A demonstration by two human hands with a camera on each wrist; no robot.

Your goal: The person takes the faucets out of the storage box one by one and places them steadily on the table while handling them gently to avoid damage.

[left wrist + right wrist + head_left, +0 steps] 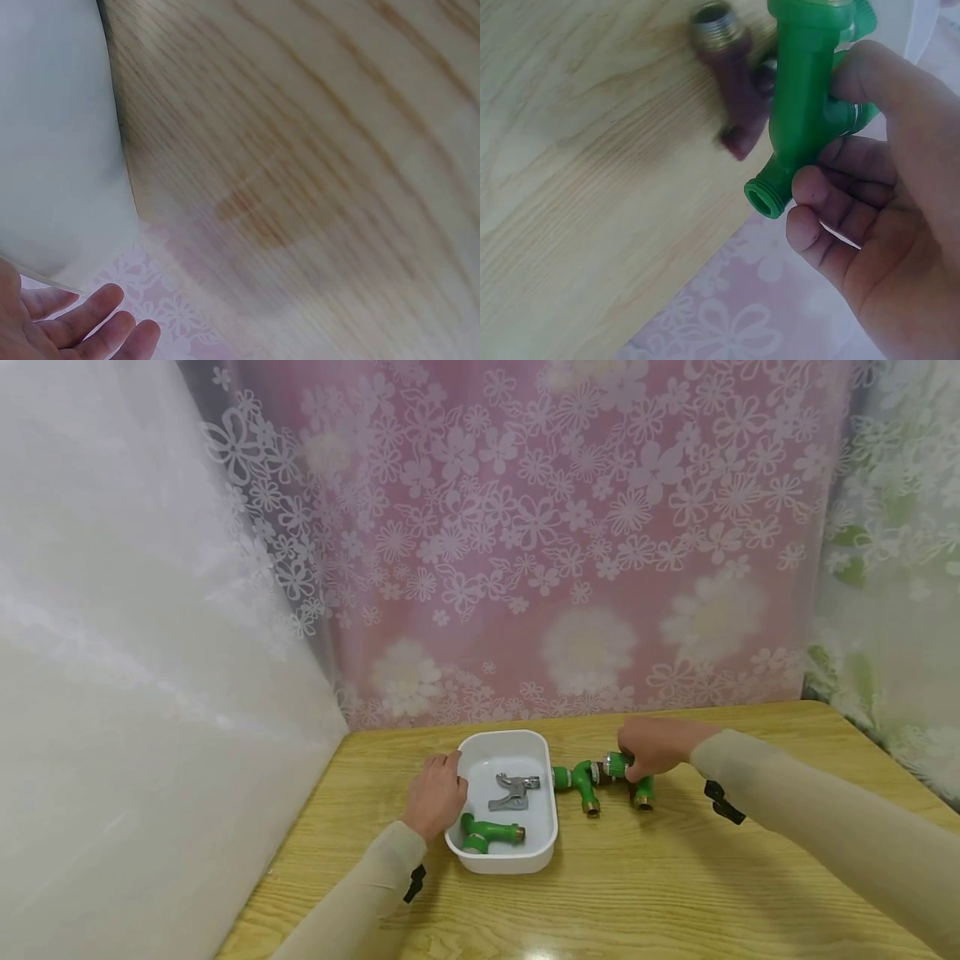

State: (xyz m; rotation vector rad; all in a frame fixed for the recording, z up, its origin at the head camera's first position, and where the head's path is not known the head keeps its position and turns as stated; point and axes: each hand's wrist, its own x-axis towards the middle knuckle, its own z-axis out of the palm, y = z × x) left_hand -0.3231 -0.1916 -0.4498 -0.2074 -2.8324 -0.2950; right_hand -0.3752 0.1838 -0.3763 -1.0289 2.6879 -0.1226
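Note:
My right hand (652,747) grips a green tap (802,97), thumb on one side and fingertips on the other, over the right part of the table. Below it a dark red tap (735,97) with a threaded metal end shows in the right wrist view. Another green tap (583,781) lies just right of the white basin (501,863). Relaxed fingers of my left hand (435,797) rest at the basin's left rim. Inside the basin are a silver tap (514,792) and a green tap (495,832) with a brass end.
The basin stands on a wood-grain table (622,893). Behind the table's back edge hangs a pink flowered curtain (570,560), with a white sheet (150,693) along the left and a pale flowered curtain (892,610) on the right.

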